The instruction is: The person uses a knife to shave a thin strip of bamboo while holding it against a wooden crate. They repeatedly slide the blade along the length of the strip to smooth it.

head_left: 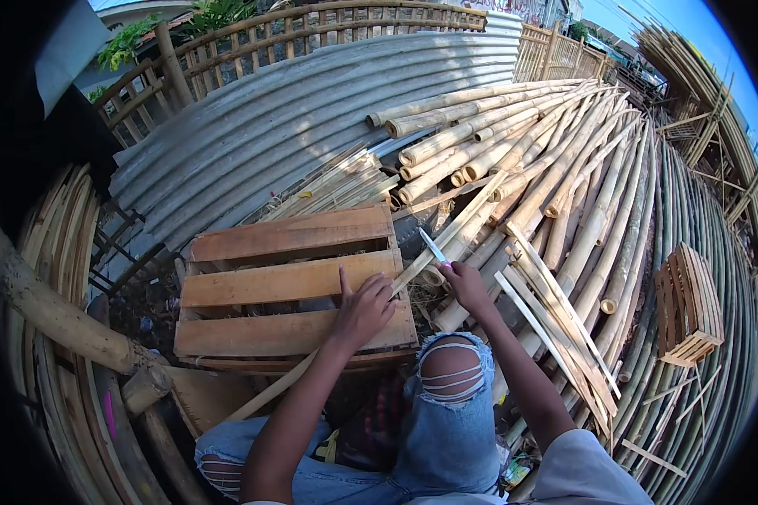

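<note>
A long split bamboo strip (449, 236) runs slantwise from beside my left leg, over the wooden crate, toward the bamboo pile. My left hand (364, 310) rests over the crate's right side, closed on this strip, with one finger sticking up. In my right hand (470, 286) is a knife (432, 246), its pale blade pointing up and to the left, close beside the strip. The handle is mostly hidden in my fist. Below both hands, the slatted wooden crate (286, 287) stands in front of my knees.
Bamboo poles (556, 168) lie stacked ahead and to the right. Split strips (556, 316) lean beside my right arm. A smaller crate (689, 305) sits on green poles at far right. Corrugated sheets (328, 93) stand behind. A thick bamboo pole (67, 316) crosses at left.
</note>
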Available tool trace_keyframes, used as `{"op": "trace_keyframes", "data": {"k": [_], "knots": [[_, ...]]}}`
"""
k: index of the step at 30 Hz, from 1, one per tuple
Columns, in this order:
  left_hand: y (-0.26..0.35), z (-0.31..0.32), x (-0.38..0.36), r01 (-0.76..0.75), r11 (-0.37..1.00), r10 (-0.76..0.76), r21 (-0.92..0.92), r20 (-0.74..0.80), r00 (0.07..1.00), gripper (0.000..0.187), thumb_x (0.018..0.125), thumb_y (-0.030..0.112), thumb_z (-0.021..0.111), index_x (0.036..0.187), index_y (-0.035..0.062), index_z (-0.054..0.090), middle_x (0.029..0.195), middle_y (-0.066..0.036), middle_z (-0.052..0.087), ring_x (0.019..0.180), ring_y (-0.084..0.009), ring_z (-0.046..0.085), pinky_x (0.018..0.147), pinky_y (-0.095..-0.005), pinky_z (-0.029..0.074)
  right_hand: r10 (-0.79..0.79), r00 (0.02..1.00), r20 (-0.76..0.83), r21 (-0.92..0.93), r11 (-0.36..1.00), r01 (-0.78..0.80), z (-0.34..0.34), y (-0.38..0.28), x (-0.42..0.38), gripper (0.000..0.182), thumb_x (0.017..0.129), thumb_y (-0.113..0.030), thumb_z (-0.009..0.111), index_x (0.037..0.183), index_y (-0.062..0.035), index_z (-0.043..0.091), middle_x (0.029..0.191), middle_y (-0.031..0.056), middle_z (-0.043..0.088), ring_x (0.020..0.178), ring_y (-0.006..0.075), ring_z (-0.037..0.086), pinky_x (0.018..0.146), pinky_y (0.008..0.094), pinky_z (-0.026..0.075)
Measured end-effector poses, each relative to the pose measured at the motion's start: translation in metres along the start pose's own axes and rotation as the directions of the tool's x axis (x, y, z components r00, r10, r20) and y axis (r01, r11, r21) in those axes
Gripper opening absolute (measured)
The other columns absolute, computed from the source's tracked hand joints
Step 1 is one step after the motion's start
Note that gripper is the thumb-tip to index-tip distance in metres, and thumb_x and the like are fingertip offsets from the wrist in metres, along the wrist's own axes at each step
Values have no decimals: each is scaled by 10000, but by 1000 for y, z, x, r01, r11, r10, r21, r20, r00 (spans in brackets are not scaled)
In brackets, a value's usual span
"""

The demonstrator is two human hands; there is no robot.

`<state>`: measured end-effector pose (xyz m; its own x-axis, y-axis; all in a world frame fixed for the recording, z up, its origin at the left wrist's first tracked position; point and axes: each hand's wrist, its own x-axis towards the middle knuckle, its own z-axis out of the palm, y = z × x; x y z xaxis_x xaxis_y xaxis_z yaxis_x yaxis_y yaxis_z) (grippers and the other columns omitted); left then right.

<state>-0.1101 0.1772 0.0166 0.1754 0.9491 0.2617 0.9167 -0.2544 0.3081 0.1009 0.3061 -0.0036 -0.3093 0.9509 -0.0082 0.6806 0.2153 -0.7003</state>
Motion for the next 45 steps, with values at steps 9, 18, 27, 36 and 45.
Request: {"op": "trace_keyframes", "data": {"k": [9,18,27,36,45], "knots": [[-11,30,43,36,966,-63,-254,-98,993,285,871,154,545,1151,122,588,1265,-34,533,1273,-208,428,1023,-716,-13,-60,996,-62,11,998,61,0,-4,-2,532,903,-454,515,812,60,617,636,243,563,624,382,583,607,444,432],[-13,30,43,54,978,-77,-202,-109,991,294,898,165,529,1181,137,604,1257,-26,575,1289,-205,426,1028,-693,-72,-281,951,130,-194,933,303,22,-17,16,501,945,-435,435,793,12,603,680,253,577,695,434,568,641,504,431],[-15,31,45,89,942,-125,-325,-92,988,275,909,155,527,1167,126,618,1258,-31,579,1284,-197,435,1030,-696,-50,-216,955,-204,-467,879,99,-64,83,152,627,969,-459,362,665,27,617,620,260,577,671,445,591,627,512,473],[-14,30,43,72,949,-103,-307,-86,991,281,912,157,523,1176,120,611,1263,-40,574,1284,-201,435,1040,-689,-24,-304,939,162,-465,816,344,-48,50,84,603,933,-526,389,793,9,631,656,255,587,671,421,599,644,506,471],[-12,28,44,86,962,-103,-260,-53,993,300,917,175,517,1201,116,594,1274,-42,566,1281,-185,437,1048,-678,-23,-250,947,-200,-315,932,179,-49,82,136,552,948,-462,424,757,11,635,691,276,585,702,468,583,637,513,465]]}}
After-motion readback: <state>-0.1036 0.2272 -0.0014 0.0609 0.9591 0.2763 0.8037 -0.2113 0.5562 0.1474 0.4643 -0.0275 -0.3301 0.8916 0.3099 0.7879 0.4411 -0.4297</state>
